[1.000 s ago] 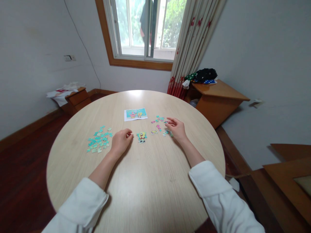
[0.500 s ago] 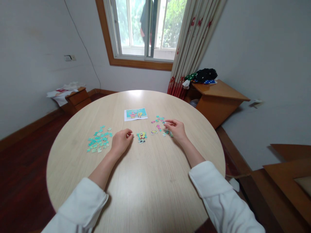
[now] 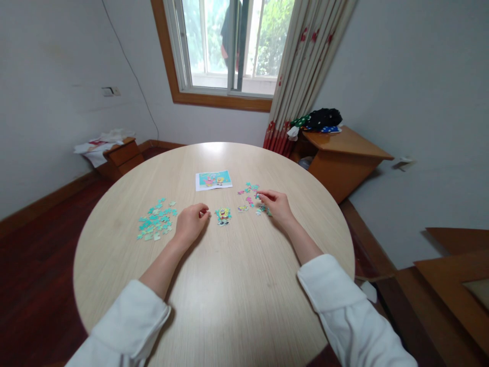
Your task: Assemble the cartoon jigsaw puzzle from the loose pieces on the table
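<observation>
Jigsaw pieces lie in groups on the round table. My left hand (image 3: pixel 191 223) rests on the tabletop with its fingers curled together; whether anything is between the fingertips is too small to make out. Just right of it sits a joined yellow cartoon figure (image 3: pixel 223 216) made of puzzle pieces. My right hand (image 3: pixel 277 206) is over the right-hand group of pink and teal pieces (image 3: pixel 249 201), thumb and forefinger pinched at a small puzzle piece (image 3: pixel 258 195). Its palm hides part of that group. A small joined yellow strip (image 3: pixel 242 208) lies between the figure and this group.
Left of my left hand spreads a heap of teal pieces (image 3: pixel 156 221). The reference picture (image 3: pixel 214 180) lies farther back on the pale round table (image 3: pixel 229 295). Beyond the table stand a wooden cabinet (image 3: pixel 344 145) with cloths on top, a curtain (image 3: pixel 301 66) and a window.
My right hand has shifted very slightly, its fingertips still pinched over the right-hand pieces. The left hand and the joined figure stay where they were.
</observation>
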The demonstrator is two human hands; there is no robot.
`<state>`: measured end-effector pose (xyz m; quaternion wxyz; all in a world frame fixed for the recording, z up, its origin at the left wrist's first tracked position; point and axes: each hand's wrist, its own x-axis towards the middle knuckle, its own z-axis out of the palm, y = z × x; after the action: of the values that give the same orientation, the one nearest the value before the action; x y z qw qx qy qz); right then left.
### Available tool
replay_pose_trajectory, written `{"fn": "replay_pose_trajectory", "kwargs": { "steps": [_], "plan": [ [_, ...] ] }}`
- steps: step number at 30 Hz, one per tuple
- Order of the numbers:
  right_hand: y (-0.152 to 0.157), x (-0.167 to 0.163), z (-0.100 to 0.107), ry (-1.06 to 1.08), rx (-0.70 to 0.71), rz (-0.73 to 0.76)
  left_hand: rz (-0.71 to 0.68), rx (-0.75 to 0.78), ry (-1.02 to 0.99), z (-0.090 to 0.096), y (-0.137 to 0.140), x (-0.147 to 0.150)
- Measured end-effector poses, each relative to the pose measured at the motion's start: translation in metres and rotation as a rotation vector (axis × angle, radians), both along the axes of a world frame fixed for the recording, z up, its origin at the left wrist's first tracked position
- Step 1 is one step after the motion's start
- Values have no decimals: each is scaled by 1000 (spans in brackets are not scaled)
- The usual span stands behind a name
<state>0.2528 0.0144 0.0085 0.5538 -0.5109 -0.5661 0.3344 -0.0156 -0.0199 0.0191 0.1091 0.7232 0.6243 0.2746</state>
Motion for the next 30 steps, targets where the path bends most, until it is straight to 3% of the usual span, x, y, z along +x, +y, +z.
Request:
{"fn": "replay_pose_trajectory", "kwargs": {
  "steps": [30],
  "plan": [
    [2,2,-7,-85,7,22,-46,75,-31,-1,1,0]
  ]
}}
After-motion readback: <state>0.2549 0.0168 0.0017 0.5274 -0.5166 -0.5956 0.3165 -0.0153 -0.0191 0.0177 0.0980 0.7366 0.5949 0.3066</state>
